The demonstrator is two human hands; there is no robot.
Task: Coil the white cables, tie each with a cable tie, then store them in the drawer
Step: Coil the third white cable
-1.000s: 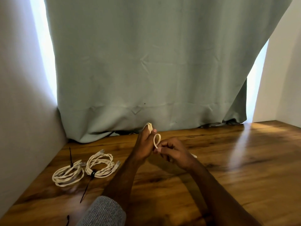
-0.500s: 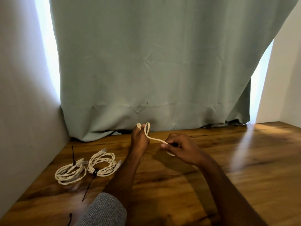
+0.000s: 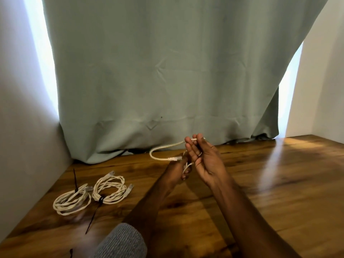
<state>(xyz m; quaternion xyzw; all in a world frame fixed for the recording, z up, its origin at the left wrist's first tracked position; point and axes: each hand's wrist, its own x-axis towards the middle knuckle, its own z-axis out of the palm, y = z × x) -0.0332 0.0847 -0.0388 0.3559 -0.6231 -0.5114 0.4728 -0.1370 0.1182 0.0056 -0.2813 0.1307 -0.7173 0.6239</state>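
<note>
Above the wooden table point(image 3: 270, 183) I hold a white cable point(image 3: 163, 148). My left hand point(image 3: 176, 170) grips the coiled part of it, which is mostly hidden in the fist. My right hand point(image 3: 202, 161) is raised palm-up and pinches the cable near its fingertips. From there the free end curves left and down, ending in a clear plug by my left hand. At the left of the table lie two coiled white cables, one point(image 3: 71, 200) bound with a black cable tie point(image 3: 75, 180), the other point(image 3: 109, 190) with a black tie point(image 3: 94, 216).
A grey-green curtain point(image 3: 167, 71) hangs behind the table and touches its far edge. A white wall point(image 3: 22, 127) borders the table on the left, another wall point(image 3: 323, 81) on the right. A small dark piece point(image 3: 71, 253) shows at the front edge.
My right hand has risen and turned palm-up, carrying the cable upward. The free end with its plug now swings out in a loop to the left. My left hand dropped slightly.
</note>
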